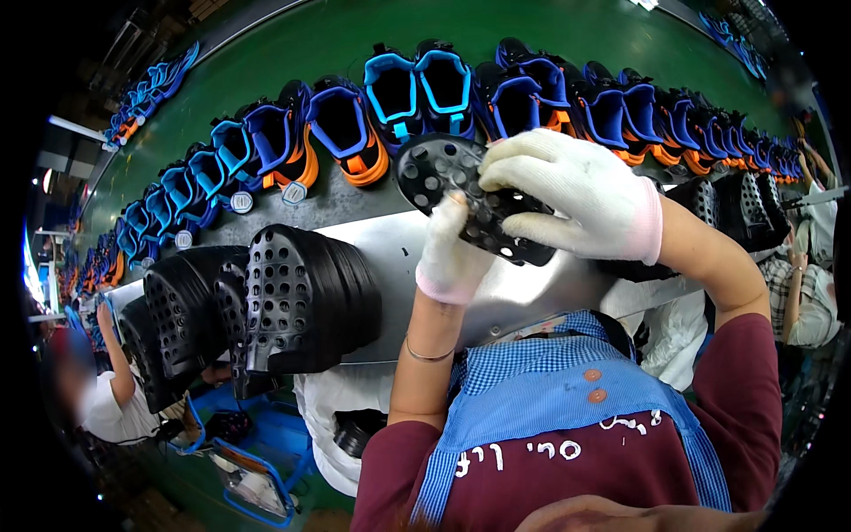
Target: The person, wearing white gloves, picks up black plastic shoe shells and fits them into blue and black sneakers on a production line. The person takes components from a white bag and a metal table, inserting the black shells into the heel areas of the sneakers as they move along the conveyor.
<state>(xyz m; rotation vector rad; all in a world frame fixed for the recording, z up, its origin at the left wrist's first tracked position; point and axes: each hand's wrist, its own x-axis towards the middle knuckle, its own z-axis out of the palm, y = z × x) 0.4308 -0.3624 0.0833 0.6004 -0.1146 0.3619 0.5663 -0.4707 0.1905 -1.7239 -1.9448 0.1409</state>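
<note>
A black insole (483, 211) dotted with round holes is held in front of me, above the metal bench. My left hand (454, 253), in a white glove, grips its near side with the thumb resting on the dotted face. From the right, my gloved right hand (581, 191) curves over the same insole, fingers across the top and thumb along the lower edge. Just beyond lies a pair of black shoes with light-blue lining (417, 84). To the left stand thick stacks of similar black insoles (306, 297).
A long row of black, blue and orange shoes (350, 133) curves along the far side. More black insoles (745, 208) are stacked at right. White bags (332, 399) hang below the bench (390, 257). Other people work at left (111, 399) and right (811, 297).
</note>
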